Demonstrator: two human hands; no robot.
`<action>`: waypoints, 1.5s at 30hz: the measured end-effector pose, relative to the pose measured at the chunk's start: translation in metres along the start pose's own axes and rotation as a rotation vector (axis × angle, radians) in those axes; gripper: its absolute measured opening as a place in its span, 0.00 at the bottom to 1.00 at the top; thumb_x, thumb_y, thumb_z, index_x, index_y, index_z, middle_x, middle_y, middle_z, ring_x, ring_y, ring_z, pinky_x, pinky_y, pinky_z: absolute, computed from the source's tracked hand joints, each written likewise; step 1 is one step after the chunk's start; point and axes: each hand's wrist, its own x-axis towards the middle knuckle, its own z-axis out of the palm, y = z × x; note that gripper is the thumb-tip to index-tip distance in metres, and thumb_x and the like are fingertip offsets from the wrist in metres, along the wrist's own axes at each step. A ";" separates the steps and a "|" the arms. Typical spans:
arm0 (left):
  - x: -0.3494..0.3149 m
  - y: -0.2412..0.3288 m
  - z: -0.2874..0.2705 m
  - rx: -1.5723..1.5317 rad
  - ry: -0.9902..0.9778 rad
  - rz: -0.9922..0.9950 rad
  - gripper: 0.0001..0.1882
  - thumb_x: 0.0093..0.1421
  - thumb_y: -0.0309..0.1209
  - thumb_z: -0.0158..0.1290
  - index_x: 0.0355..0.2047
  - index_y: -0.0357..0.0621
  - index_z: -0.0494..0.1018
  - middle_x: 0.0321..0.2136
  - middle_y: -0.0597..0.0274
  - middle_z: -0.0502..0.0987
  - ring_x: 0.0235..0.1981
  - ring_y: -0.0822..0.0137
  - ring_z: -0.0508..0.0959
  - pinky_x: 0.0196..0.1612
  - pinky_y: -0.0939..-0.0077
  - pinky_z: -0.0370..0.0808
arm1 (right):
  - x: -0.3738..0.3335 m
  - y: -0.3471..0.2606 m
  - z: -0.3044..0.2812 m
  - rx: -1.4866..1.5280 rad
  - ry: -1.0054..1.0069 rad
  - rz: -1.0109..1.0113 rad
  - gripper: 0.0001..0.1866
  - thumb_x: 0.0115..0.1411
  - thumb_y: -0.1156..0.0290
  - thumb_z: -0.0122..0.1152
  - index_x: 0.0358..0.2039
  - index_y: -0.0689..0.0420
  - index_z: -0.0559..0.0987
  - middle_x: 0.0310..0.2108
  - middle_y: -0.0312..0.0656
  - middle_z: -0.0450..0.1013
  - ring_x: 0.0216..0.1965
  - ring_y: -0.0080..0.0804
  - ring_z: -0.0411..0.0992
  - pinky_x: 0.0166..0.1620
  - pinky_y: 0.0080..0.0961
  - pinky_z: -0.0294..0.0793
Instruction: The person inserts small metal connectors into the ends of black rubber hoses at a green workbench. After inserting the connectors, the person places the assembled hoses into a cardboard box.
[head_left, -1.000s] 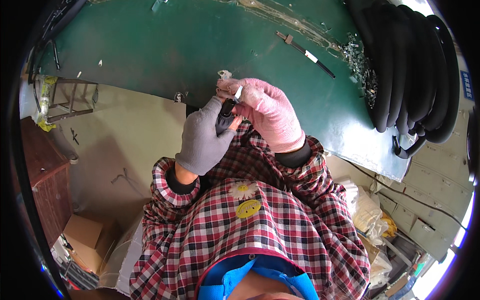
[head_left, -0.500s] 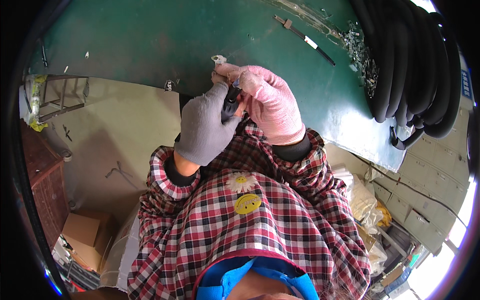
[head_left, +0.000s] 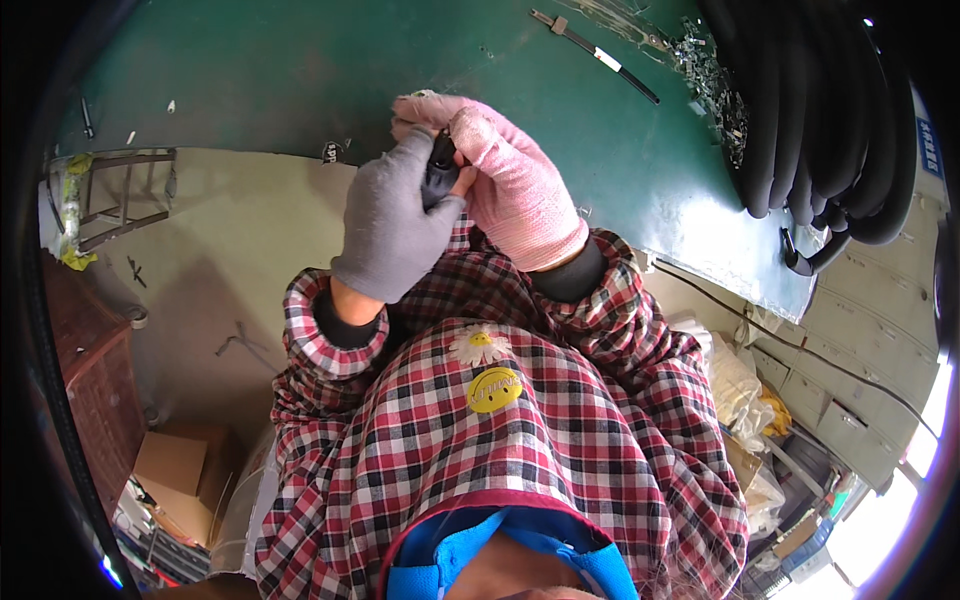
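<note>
My left hand [head_left: 388,220], in a grey knit glove, closes around a black tube-like piece [head_left: 440,176] in front of my chest, by the near table edge. The thumb lies along its side. My right hand [head_left: 515,180], in a pink knit glove, is closed against the same piece from the right. Its thumb bends over the upper end and its index finger reaches out to the left beyond it. Bare fingertips show beside the piece. The gloves hide most of it, so I cannot tell its full shape.
On the green table [head_left: 290,70] lies a thin black tool with a white label [head_left: 606,60]. Beside it are a scatter of small metal bits [head_left: 710,90] and a big coil of black hose [head_left: 800,110]. A metal frame [head_left: 125,200] and an open cardboard box [head_left: 175,465] stand left.
Both hands have shifted slightly up and left with the black piece. The right thumb has moved over its upper end, and the whitish scrap by the fingertips is now mostly hidden.
</note>
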 end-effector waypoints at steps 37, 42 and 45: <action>-0.029 -0.016 -0.031 0.216 -0.199 -0.217 0.20 0.59 0.32 0.62 0.48 0.36 0.70 0.31 0.47 0.80 0.32 0.52 0.82 0.37 0.64 0.76 | 0.028 -0.101 -0.091 -2.191 0.234 -0.470 0.06 0.53 0.70 0.65 0.32 0.53 0.83 0.43 0.40 0.76 0.44 0.46 0.74 0.47 0.40 0.76; -0.036 -0.013 -0.029 0.255 -0.243 -0.200 0.22 0.58 0.34 0.61 0.49 0.37 0.70 0.30 0.44 0.80 0.32 0.46 0.82 0.36 0.58 0.76 | 0.001 -0.087 -0.065 -2.131 0.176 -0.474 0.05 0.52 0.77 0.62 0.31 0.56 0.76 0.40 0.42 0.75 0.42 0.48 0.74 0.45 0.41 0.75; -0.038 -0.017 -0.027 0.336 -0.301 -0.283 0.22 0.58 0.34 0.61 0.49 0.37 0.70 0.31 0.43 0.79 0.32 0.45 0.81 0.35 0.57 0.76 | -0.014 -0.077 -0.050 -1.855 0.297 -0.456 0.07 0.55 0.79 0.62 0.34 0.57 0.76 0.28 0.40 0.75 0.31 0.39 0.75 0.37 0.33 0.75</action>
